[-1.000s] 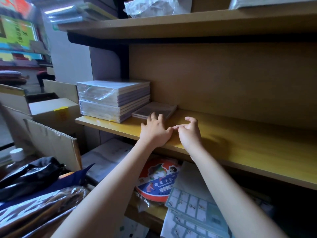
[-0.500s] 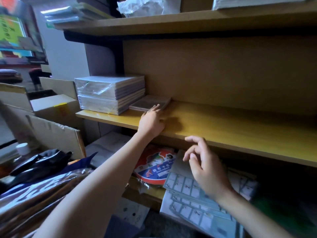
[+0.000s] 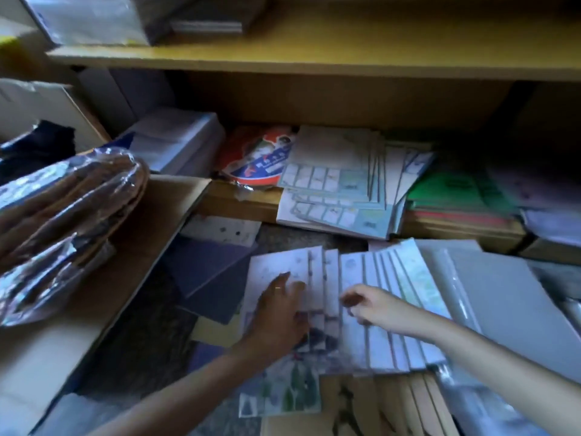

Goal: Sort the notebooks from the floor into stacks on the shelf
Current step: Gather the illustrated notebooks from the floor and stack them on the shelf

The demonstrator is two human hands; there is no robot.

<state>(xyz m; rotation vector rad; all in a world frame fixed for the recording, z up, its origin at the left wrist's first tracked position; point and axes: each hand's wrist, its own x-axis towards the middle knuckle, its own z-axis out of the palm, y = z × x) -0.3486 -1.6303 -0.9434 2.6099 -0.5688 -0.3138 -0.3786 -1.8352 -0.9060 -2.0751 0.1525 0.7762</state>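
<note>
Both hands are now down from the shelf (image 3: 314, 62), working over notebooks (image 3: 371, 297) fanned across the floor (image 3: 292, 237), about eight overlapping. Left hand (image 3: 279, 313) is pressing flat on the leftmost one, fingers spread. Right hand (image 3: 371, 305) is hovering over the middle ones, fingers curling loosely, gripping nothing.

blur: whole frame, cover prints unreadable | cropped: upper stacks (image 3: 94, 20) by top edge | hidden: notebooks (image 3: 371, 309) under hands
</note>
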